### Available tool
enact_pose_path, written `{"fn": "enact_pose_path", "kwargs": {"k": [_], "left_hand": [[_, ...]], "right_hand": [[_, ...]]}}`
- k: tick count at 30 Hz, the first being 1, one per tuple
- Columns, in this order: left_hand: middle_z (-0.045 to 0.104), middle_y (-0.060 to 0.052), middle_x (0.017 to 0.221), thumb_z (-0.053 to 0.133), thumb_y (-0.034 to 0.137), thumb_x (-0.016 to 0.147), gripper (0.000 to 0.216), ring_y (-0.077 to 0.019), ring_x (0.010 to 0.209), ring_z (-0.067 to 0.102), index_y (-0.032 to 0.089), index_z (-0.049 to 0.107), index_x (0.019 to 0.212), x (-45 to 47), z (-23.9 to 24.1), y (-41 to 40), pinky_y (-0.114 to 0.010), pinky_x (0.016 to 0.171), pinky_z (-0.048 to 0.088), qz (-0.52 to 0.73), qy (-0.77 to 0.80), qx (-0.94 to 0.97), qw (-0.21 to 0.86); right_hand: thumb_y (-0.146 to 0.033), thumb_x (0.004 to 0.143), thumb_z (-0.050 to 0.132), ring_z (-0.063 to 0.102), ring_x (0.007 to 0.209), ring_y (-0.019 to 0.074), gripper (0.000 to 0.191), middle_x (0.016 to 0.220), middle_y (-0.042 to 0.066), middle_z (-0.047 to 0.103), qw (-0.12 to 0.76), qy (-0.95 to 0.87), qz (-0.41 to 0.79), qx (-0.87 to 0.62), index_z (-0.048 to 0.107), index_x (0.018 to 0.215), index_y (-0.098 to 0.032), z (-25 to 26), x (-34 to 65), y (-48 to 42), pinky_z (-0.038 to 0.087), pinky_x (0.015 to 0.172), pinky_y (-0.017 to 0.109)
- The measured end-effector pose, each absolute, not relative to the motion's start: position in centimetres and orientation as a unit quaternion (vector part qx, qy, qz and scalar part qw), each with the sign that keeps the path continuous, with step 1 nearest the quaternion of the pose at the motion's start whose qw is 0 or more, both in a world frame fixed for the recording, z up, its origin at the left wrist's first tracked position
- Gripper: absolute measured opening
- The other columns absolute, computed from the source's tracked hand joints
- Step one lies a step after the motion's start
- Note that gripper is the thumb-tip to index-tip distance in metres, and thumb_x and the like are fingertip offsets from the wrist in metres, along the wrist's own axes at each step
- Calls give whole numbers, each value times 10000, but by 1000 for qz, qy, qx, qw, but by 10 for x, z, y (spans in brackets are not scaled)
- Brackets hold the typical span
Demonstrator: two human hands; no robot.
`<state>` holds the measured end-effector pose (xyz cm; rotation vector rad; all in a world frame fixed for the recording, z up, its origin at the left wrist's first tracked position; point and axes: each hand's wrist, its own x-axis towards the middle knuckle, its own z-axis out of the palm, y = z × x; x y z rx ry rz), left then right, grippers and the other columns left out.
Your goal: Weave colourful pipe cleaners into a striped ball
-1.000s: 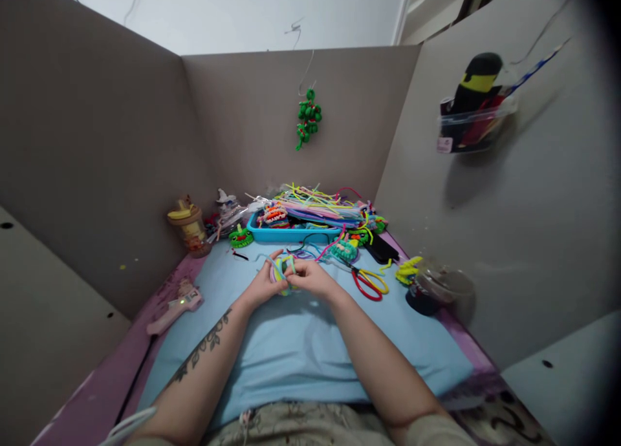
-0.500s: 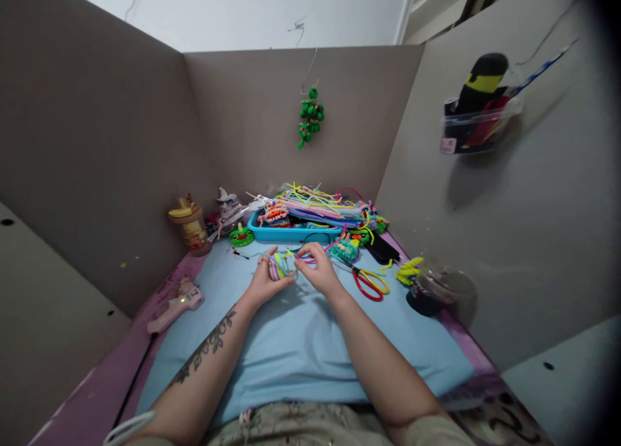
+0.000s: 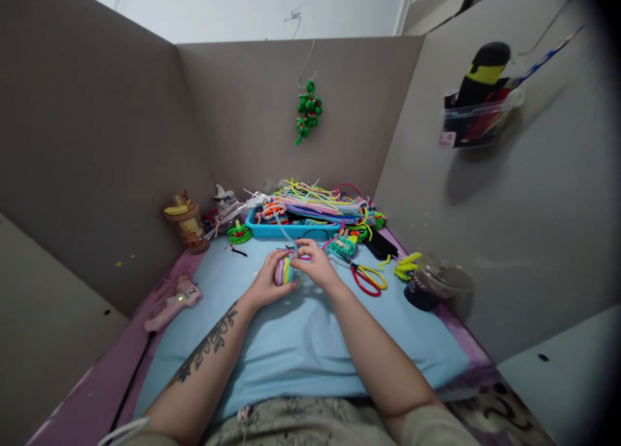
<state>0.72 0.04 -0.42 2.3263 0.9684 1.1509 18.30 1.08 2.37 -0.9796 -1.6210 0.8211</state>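
Striped roll (image 3: 284,272): clasped by left hand (image 3: 266,283) over blue cloth (image 3: 310,349), coloured bands already side by side; pale strand (image 3: 283,230) poking up, seemingly not yet worked in; right hand (image 3: 316,266) alongside, fingers bent, impossible to tell whether pinching.

The bare left forearm (image 3: 211,362), marked along its outer edge with a dark leafy tattoo (image 3: 207,346), slanted in from seven o'clock; the bare right forearm (image 3: 376,342) slanted in from five. The left hand (image 3: 263,286) had its fingers curled, its thumb towards three o'clock. The right hand (image 3: 320,267), just beside it, bent its fingers towards ten.
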Motion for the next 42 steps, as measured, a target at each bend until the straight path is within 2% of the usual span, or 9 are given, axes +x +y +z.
{"fn": "enact_pose_path", "kwargs": {"k": [5, 12, 17, 21, 26, 30, 33, 42], "left_hand": [[399, -127, 1293, 718, 369, 705, 703, -295, 1256, 375, 230, 354, 1290, 14, -5, -1, -490, 1058, 325, 431, 313, 823, 196], [432, -116, 1247, 689, 318, 725, 610, -274, 1188, 438, 222, 375, 1239, 19, -11, 0, -482, 1018, 365, 458, 345, 799, 179], [430, -114, 1255, 685, 313, 714, 608, -274, 1188, 443, 216, 379, 1230, 16, -13, 2, -471, 1019, 367, 453, 369, 789, 191], [426, -118, 1249, 665, 303, 723, 602, -271, 1201, 434, 205, 368, 1238, 13, -17, 6, -465, 1023, 366, 474, 409, 762, 169], [364, -146, 1311, 660, 253, 707, 607, -281, 1259, 378, 186, 372, 1237, 8, -17, 9, -468, 1054, 332, 480, 428, 761, 88], [366, -154, 1299, 687, 271, 683, 635, -292, 1262, 378, 180, 372, 1228, 6, -19, 10, -470, 1039, 350, 474, 423, 768, 81], [349, -152, 1325, 715, 277, 655, 699, -304, 1267, 374, 198, 352, 1246, 7, -20, 10, -485, 1034, 352, 470, 423, 769, 88], [434, -125, 1231, 691, 248, 651, 641, -279, 1200, 430, 196, 387, 1213, 9, -21, 11, -460, 1016, 377, 481, 430, 758, 96]], "right_hand": [[-304, 665, 693, 514, 1072, 209, 185, 1052, 68, 533, 550, -634, 366, -403, 563, 613, -182, 16, 174, 14, 357, 961, 348], [-325, 673, 682, 530, 1024, 215, 207, 1016, 69, 547, 575, -604, 350, -426, 544, 608, -185, 7, 169, 19, 375, 939, 359], [-315, 696, 665, 528, 972, 209, 155, 923, 44, 563, 580, -604, 291, -463, 597, 779, -203, 7, 170, 17, 404, 911, 370], [-286, 756, 615, 484, 1099, 228, 101, 1106, 82, 544, 574, -626, 242, -468, 647, 711, -201, 11, 170, 9, 354, 984, 395], [-198, 718, 638, 341, 1235, 274, 86, 1279, 59, 489, 481, -717, 193, -467, 705, 670, -224, 12, 164, 2, 273, 1050, 454], [-162, 697, 638, 349, 1234, 272, 100, 1287, 69, 479, 443, -726, 218, -478, 681, 616, -201, 12, 161, 3, 273, 1048, 451], [-178, 696, 639, 376, 1229, 264, 63, 1277, 84, 480, 448, -710, 247, -484, 676, 648, -193, 12, 162, 4, 279, 1044, 433], [-207, 725, 615, 423, 1188, 249, 58, 1221, 98, 495, 466, -714, 233, -468, 612, 671, -187, 11, 162, 1, 306, 1021, 411]]}}
